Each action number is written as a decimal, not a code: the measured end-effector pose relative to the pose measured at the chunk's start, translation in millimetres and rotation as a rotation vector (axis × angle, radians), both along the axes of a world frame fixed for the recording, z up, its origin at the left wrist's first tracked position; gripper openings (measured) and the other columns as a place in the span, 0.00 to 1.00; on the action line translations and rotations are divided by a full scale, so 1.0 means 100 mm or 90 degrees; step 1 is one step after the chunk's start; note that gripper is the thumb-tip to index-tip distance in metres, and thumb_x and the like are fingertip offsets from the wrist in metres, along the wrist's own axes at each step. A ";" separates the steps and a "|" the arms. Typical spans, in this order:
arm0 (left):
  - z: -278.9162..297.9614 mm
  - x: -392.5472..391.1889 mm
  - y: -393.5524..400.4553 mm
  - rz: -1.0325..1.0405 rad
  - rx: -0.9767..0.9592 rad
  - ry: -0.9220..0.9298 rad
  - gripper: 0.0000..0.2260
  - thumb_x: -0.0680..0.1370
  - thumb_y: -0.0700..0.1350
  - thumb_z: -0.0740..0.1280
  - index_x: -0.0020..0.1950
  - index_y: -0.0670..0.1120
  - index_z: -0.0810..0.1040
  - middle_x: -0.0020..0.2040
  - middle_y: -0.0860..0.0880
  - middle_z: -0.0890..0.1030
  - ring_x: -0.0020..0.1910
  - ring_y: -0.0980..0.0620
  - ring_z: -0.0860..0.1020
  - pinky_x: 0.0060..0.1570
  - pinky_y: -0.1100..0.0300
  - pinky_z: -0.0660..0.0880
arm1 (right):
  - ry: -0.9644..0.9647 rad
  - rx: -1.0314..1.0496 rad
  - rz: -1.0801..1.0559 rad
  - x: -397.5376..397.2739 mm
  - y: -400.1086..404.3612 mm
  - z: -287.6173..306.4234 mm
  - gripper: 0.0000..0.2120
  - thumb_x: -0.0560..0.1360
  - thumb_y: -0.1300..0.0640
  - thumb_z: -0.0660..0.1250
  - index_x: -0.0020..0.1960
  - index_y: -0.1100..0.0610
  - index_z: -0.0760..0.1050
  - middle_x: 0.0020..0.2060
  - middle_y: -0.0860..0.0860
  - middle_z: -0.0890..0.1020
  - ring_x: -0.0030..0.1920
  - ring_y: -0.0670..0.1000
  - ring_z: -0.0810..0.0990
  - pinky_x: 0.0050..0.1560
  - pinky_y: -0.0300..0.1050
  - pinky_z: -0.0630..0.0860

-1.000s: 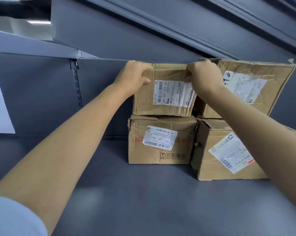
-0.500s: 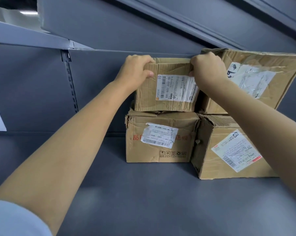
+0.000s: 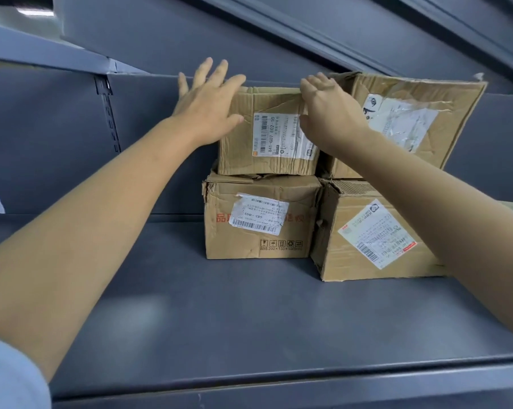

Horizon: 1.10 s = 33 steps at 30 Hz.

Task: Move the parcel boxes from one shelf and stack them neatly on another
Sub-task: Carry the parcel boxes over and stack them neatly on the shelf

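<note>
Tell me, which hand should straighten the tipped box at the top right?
Probably the right hand. It hangs open right beside the tilted box, while the left hand is over by the small top box.

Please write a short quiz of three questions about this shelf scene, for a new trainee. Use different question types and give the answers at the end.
1. True or false: the left hand is curled tightly around the top left box.
2. How many parcel boxes are on the shelf? A) two B) four C) six
3. Fill in: the top left box rests on the ____ left box.

Key
1. False. Its fingers are spread; the right hand is open too.
2. B. The other two are the top right box and the bottom right box.
3. bottom
</note>
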<state>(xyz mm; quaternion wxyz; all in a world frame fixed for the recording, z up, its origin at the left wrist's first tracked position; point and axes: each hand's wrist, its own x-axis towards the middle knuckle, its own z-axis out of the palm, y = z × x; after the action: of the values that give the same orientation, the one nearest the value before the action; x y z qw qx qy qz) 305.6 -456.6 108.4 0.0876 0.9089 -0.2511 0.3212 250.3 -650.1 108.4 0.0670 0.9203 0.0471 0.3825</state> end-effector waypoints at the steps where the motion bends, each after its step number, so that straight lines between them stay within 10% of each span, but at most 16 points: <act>1: -0.01 -0.03 0.00 -0.001 0.001 0.000 0.29 0.79 0.49 0.64 0.76 0.50 0.55 0.78 0.43 0.48 0.76 0.43 0.42 0.72 0.37 0.42 | 0.006 0.003 0.002 -0.02 0.01 -0.02 0.25 0.77 0.67 0.58 0.73 0.66 0.59 0.72 0.61 0.64 0.75 0.58 0.58 0.73 0.48 0.54; 12: -0.09 -0.63 -0.69 -0.284 -0.128 -0.326 0.16 0.73 0.35 0.59 0.59 0.35 0.76 0.59 0.36 0.78 0.66 0.38 0.71 0.69 0.51 0.60 | -0.060 0.082 -0.038 -0.95 -0.62 -0.20 0.17 0.74 0.65 0.61 0.63 0.67 0.70 0.63 0.61 0.75 0.65 0.61 0.69 0.58 0.51 0.68; 19: -0.36 -1.21 -1.83 -0.490 -0.106 -0.274 0.12 0.69 0.37 0.59 0.45 0.36 0.81 0.48 0.39 0.83 0.54 0.36 0.78 0.58 0.55 0.69 | 0.118 0.174 -0.317 -1.90 -1.83 -0.48 0.17 0.74 0.51 0.66 0.55 0.62 0.71 0.54 0.60 0.77 0.55 0.63 0.74 0.53 0.55 0.73; 23: -0.65 -1.45 -2.38 -0.522 -0.127 -0.165 0.09 0.69 0.34 0.62 0.43 0.37 0.81 0.46 0.41 0.83 0.55 0.39 0.77 0.53 0.48 0.76 | 0.274 0.283 -0.453 -2.34 -2.35 -0.85 0.32 0.73 0.42 0.65 0.70 0.58 0.62 0.65 0.60 0.71 0.64 0.64 0.70 0.61 0.58 0.71; 33: -1.24 -1.76 -3.01 -0.578 -0.109 -0.083 0.08 0.68 0.34 0.62 0.38 0.38 0.81 0.41 0.43 0.84 0.48 0.40 0.79 0.48 0.54 0.74 | 0.340 0.319 -0.383 -2.77 -2.60 -1.17 0.26 0.74 0.46 0.60 0.71 0.43 0.61 0.73 0.49 0.62 0.74 0.59 0.55 0.69 0.69 0.51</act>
<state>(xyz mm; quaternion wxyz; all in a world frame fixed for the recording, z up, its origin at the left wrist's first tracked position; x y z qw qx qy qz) 129.7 -757.2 -15.9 0.2781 0.6744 -0.6011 0.3264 -26.2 -909.9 -8.2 -0.0635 0.9472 -0.2996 0.0954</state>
